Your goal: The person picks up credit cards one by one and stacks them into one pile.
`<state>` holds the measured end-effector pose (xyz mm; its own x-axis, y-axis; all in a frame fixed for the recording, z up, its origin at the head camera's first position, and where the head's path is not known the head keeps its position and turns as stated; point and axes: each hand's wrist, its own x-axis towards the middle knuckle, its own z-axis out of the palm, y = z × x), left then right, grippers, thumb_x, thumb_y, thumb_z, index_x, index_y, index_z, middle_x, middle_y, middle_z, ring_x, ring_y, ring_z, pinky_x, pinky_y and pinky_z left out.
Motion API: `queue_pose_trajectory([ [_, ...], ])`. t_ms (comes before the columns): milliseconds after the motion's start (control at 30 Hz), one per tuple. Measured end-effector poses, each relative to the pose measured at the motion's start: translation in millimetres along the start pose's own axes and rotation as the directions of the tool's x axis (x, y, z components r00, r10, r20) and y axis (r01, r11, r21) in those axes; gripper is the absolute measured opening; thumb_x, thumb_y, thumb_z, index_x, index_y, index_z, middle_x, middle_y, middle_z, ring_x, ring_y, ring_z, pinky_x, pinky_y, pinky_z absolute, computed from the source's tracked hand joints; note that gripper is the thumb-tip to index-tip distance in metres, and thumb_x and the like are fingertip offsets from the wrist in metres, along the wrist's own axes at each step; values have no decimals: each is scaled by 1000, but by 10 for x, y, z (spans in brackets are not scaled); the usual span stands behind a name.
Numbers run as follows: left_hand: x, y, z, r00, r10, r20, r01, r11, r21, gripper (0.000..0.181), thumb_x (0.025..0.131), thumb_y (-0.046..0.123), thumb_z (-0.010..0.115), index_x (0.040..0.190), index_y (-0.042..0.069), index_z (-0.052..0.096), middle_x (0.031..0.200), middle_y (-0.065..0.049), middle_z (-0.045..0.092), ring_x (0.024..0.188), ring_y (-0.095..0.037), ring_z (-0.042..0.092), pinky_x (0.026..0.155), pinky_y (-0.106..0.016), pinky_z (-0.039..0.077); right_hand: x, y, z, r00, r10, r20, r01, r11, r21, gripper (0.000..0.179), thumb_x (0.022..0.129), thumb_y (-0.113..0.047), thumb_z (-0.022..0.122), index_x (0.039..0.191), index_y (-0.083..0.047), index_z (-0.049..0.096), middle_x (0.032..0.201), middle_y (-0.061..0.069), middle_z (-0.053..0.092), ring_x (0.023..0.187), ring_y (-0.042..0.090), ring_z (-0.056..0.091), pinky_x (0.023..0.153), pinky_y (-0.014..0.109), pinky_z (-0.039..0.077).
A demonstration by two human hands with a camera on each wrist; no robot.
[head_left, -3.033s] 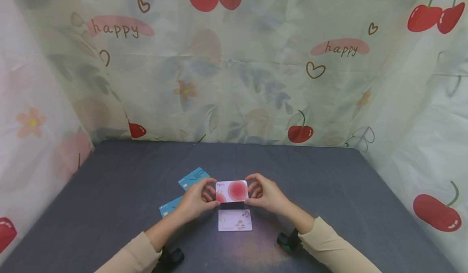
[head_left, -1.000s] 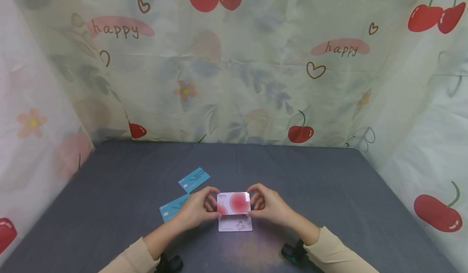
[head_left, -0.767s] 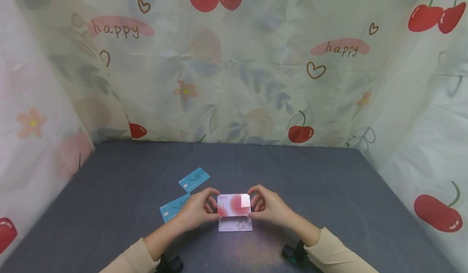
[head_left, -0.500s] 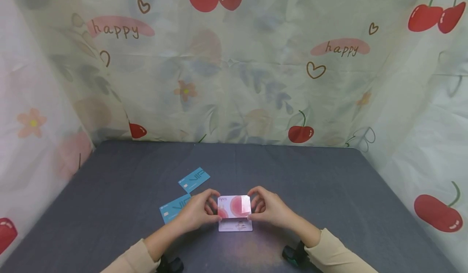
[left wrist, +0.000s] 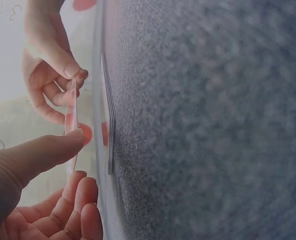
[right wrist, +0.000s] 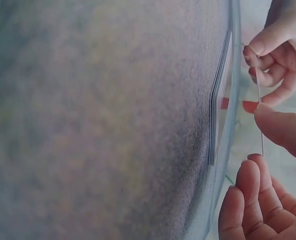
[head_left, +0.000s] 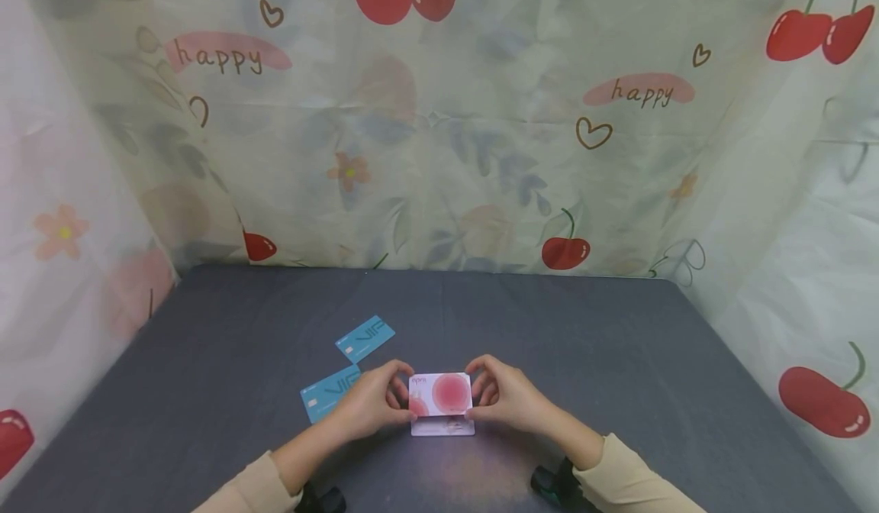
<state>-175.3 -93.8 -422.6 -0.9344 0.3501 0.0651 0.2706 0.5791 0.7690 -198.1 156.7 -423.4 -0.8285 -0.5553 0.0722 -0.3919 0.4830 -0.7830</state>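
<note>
Both hands hold a pink-and-white card with red circles point(head_left: 439, 395) between them, level above the table. My left hand point(head_left: 371, 398) pinches its left end between thumb and fingers, and my right hand point(head_left: 507, 395) does the same at its right end. Beneath it lies a small stack of cards point(head_left: 442, 427), its top one pale with a printed pattern; the held card covers most of it in the head view. The left wrist view shows a gap between the held card point(left wrist: 72, 115) and the stack point(left wrist: 110, 120), as does the right wrist view for the stack point(right wrist: 217, 110).
Two blue VIP cards lie left of the hands: one farther back point(head_left: 365, 338), the other nearer point(head_left: 328, 392) and partly behind the left hand. Dark grey cloth point(head_left: 584, 330) covers the table. A cherry-printed curtain point(head_left: 467, 192) encloses the back and sides.
Both hands have lowered the pink-and-white card toward me, from behind the stack to over it, so it covers more of the stack. The blue cards have stayed put.
</note>
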Motion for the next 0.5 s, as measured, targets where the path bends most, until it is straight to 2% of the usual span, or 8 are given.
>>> queue_pose_trajectory([
  [267,-4,5,16,1000,-7,14,6,1000,24,50,69,12,80,111,0,55,77,0,60,60,-7,52,54,-18,43,-17,-4,15,1000,10,13,-10,1000,7,50,69,-9,79,109,1,51,80,10,62,62,-1,54,59,18,50],
  [500,-29,53,14,1000,-11,28,11,1000,12,51,67,11,80,110,-1,55,76,-2,60,59,-7,52,52,-18,43,-30,-6,14,999,15,29,-15,1000,11,50,69,-8,79,109,2,50,80,11,62,62,-1,54,59,19,50],
])
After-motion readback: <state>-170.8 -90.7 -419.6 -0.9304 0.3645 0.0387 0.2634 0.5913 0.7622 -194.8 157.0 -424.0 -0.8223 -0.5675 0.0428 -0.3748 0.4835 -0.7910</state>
